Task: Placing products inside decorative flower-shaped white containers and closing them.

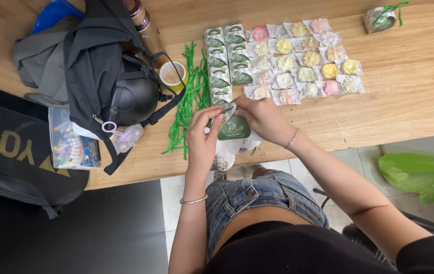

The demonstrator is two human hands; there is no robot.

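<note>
Seemingly mid-fold: a green-and-white box (233,128) sits at the table's near edge, pinched between both hands; left hand (203,137) grips its 9 o'clock side, right hand (261,119) clamps the top flap; flat blanks (224,63) lie at 12, soaps (303,61) at 1; next, I judge, tucking the flap squarely.

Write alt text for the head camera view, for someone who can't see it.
Seen from above, both hands, left hand and right hand, hold a small green-and-white package at a wooden table. Behind it lie rows of wrapped flower-shaped pieces, green ribbons and a dark bag.
</note>
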